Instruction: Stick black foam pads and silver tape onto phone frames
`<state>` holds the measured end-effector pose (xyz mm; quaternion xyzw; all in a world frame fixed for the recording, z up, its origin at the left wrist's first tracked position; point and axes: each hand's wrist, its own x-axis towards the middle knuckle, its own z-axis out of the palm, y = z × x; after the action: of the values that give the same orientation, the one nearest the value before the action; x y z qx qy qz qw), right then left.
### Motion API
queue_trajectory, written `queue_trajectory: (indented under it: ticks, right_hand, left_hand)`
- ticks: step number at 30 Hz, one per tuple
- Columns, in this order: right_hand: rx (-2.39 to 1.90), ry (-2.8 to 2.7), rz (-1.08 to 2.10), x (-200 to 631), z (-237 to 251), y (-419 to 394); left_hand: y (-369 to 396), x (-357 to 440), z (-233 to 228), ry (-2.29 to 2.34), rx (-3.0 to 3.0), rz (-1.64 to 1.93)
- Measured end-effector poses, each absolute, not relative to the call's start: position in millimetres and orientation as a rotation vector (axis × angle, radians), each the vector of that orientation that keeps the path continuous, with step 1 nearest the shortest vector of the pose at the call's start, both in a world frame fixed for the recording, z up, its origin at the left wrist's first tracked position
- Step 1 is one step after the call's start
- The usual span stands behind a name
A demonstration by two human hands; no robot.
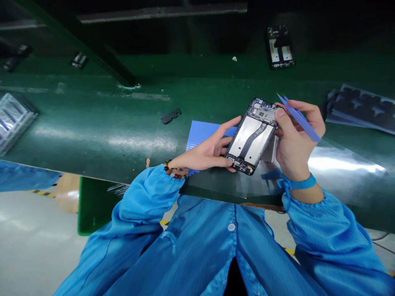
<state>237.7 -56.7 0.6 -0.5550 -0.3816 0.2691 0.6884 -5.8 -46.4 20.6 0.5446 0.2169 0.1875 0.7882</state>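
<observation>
An opened phone body (253, 137) with a bare metal plate, a black flex cable and circuit parts at both ends is held above the green bench. My left hand (206, 152) grips its lower left edge, with the index finger stretched along the side. My right hand (294, 139) holds the phone's upper right edge, thumb pressing near the top board, and also carries blue plastic tweezers (300, 119) that point up and left over the phone's top corner.
A blue pad (200, 131) lies under my left hand on the green bench (92, 131). A small black part (171, 116) lies to the left, another opened phone (280, 46) at the back, black sheets (364, 107) at right, a foil tray (12, 119) at far left.
</observation>
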Motion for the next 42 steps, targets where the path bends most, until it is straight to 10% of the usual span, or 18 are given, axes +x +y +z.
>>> queue_trajectory:
  ticks: [42]
  right_hand:
    - [-1.075, -0.902, 0.516, 239, 0, -55]
  left_hand:
    - [-43, -3, 6, 0.423, 1.481, 0.502]
